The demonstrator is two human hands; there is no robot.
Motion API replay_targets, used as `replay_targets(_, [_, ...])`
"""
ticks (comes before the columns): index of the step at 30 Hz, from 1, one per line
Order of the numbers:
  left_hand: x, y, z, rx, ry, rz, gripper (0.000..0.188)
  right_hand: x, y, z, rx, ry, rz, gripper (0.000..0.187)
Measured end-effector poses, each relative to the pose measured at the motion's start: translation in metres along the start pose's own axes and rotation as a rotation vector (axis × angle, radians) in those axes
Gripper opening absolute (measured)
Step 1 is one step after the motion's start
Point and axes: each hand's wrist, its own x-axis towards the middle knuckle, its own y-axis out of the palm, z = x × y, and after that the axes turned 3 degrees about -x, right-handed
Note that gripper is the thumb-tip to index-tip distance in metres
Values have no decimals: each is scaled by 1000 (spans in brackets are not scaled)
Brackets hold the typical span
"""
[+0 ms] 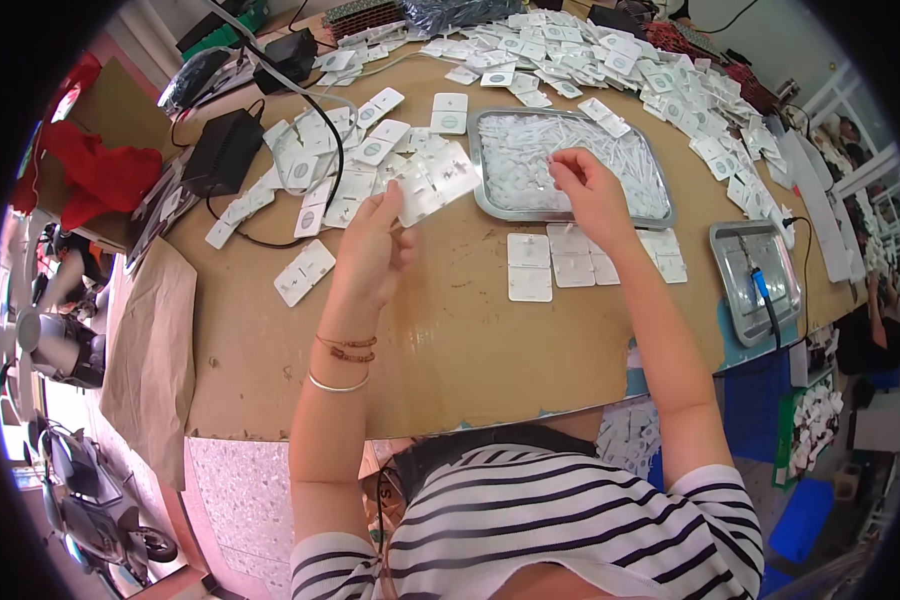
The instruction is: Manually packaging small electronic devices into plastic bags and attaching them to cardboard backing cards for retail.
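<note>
My left hand (375, 240) is closed on a pair of joined white plastic panels (438, 187), held tilted above the table with small raised parts on the face. Over a metal tray (525, 214) heaped with small white plastic pieces (530, 150), my right hand (595, 200) has its thumb and fingertips pinched together. Something tiny and pale shows at those fingertips, too small to name. Just below the tray, several similar white panels (529, 267) lie in a row, partly behind my right forearm. Another panel (305, 273) lies left of my left wrist.
White panels (620, 60) pile along the table's far and right sides. At the right, a smaller metal tray (722, 290) holds a blue-handled soldering iron (761, 284). A black power box (223, 152) and looping cables stand at the left. Brown paper (155, 350) hangs over the left edge.
</note>
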Motion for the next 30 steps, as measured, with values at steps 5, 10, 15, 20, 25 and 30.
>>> replay_targets(5, [-12, 14, 7, -248, -15, -26, 26, -4, 9, -6, -182, -192, -78, 14])
replay_targets(10, [-12, 10, 22, -479, 38, 220, 21, -16, 9, 6, -90, -257, -134, 13])
replay_targets(15, [-22, 28, 31, -160, 87, 101, 41, -56, 22, 48, 250, -170, 124, 14])
replay_targets(20, [-29, 36, 26, -399, 2, 229, 40, -66, 32, 53, 126, -284, 88, 10])
replay_targets(25, [-33, 33, 29, -232, -14, 212, 35, -64, 39, 49, 79, -342, -16, 10])
replay_targets(30, [-38, 37, 23, -109, 21, 186, 42, -65, 38, 48, 36, -406, -31, 12])
